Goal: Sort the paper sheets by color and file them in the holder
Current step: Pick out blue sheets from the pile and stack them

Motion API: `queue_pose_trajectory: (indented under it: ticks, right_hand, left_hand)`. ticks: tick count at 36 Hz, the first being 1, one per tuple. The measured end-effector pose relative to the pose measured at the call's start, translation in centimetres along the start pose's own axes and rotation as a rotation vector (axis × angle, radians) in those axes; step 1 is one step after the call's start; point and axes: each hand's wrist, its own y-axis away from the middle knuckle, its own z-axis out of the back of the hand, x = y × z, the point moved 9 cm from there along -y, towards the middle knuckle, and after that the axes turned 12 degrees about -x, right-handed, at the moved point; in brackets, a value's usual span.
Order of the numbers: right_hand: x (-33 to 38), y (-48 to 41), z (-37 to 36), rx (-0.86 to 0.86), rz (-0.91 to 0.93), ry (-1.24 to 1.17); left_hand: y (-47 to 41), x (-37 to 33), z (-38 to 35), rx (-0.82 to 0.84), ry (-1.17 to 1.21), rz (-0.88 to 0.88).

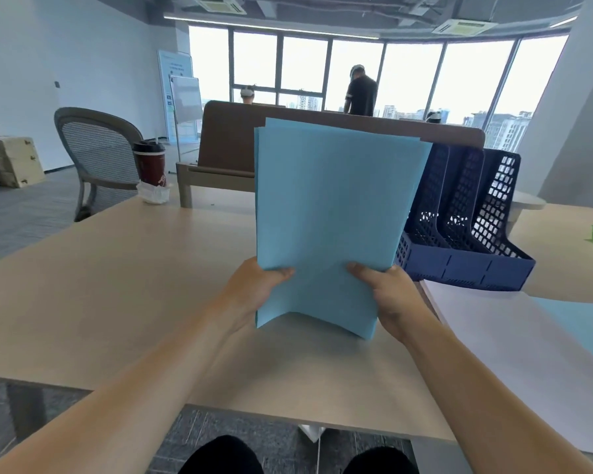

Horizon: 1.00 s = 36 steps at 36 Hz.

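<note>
The pale surface (117,285) spreads beneath my fingers. White sheets (514,354) lie just right of them. The stack of blue paper sheets (329,206) stands upright, with the blue file holder (459,268) beyond my right fingers. My left hand (254,292) and right hand (391,295) grip the stack's lower corners.

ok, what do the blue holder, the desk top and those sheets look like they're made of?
Blue holder: moulded plastic by the look, matte navy, with lattice-perforated walls. Desk top: pale wood-look surface, matte; laminate or veneer, cannot tell which. Blue sheets: thin matte paper, bowing along the lower edge.
</note>
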Motion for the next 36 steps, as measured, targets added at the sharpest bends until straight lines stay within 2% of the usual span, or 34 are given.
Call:
queue_pose_trajectory:
  ticks: [6,12,17,22,30,36]
  right_hand:
    - [0.5,-0.1,0.3,-0.026,0.012,-0.029]
    - [-0.5,-0.1,0.7,-0.069,0.024,0.063]
    - [1.1,0.6,1.2,-0.083,0.065,0.141]
    - [3.6,2.0,3.6,-0.114,0.102,0.165]
    - [8.3,4.2,11.7,-0.227,0.165,0.189]
    - [9.9,3.0,20.7,-0.411,0.149,0.19]
  left_hand:
    - [-0.2,-0.4,0.8,-0.075,-0.037,-0.051]
    - [0.4,0.3,0.8,-0.091,-0.046,-0.037]
    - [0.9,-2.3,0.5,-0.079,-0.248,-0.175]
    - [2.1,-4.3,-1.3,-0.017,-0.21,-0.206]
    - [5.5,-5.4,-8.1,0.113,-0.071,-0.086]
    - [6.9,-5.9,-17.1,0.226,-0.025,-0.033]
